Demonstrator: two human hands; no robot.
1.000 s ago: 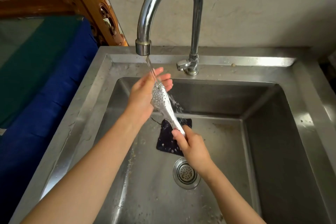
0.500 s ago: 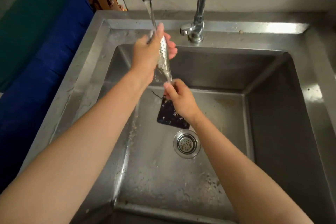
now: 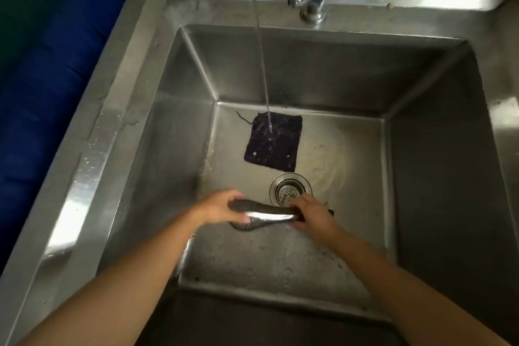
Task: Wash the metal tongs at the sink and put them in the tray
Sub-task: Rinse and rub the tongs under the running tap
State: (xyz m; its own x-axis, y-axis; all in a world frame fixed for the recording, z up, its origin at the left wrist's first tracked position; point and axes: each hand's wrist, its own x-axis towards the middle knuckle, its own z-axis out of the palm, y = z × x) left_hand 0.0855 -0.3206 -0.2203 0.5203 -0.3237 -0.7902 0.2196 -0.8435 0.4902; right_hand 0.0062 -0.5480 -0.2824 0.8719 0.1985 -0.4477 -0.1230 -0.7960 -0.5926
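The metal tongs (image 3: 266,212) lie level across the sink basin, low and close to me, held at both ends. My left hand (image 3: 217,206) grips their perforated spoon-shaped end. My right hand (image 3: 313,213) grips the handle end. The tongs are away from the water stream (image 3: 259,64), which falls past them onto a dark scrubbing pad (image 3: 273,144) on the sink floor. No tray is in view.
The steel sink (image 3: 134,98) has deep walls and a round drain strainer (image 3: 290,189) just beyond my hands. The tap base (image 3: 313,5) stands on the back rim. A blue and green cloth surface (image 3: 45,64) lies left of the sink.
Both hands have carried the tongs from under the running water down and toward me, turning them from upright to level. The stream now hits the dark pad. My view has tilted downward.
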